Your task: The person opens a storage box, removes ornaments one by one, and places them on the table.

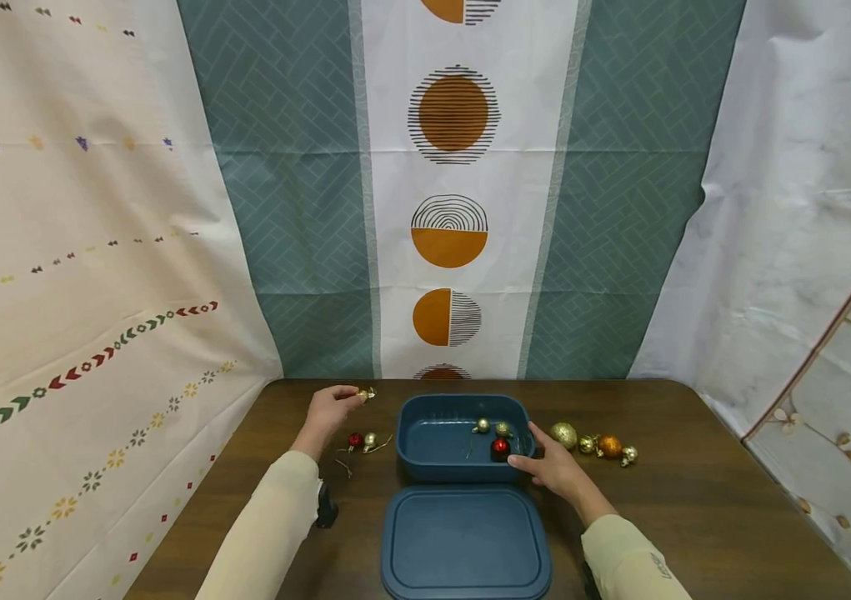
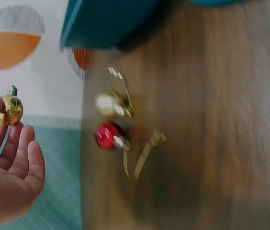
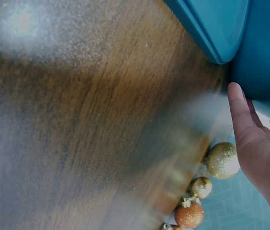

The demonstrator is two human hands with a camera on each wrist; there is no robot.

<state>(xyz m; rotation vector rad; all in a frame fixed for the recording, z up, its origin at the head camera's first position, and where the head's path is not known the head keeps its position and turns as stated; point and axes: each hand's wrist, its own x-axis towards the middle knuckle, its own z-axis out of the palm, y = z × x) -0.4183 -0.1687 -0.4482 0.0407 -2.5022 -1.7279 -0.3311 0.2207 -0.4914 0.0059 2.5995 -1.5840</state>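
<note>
My left hand (image 1: 331, 412) pinches a small gold bauble (image 2: 11, 109) between thumb and fingertips, raised over the far left of the table. Below it on the table lie a red bauble (image 2: 109, 136) and a pale gold bauble (image 2: 107, 104), with gold ribbon loops. My right hand (image 1: 556, 467) holds the right end of a blue container (image 1: 406, 446), its thumb along the outer wall in the right wrist view. Some of its fingers are hidden there. Inside the container sit a red bauble (image 1: 500, 450) and two small gold ones near the right end.
A blue lid (image 1: 466, 542) lies flat in front of the container on the wooden table (image 1: 695, 517). Right of the container stand a glittery gold bauble (image 1: 563, 435), an orange bauble (image 1: 609, 446) and smaller gold ones. Patterned cloths hang behind and at both sides.
</note>
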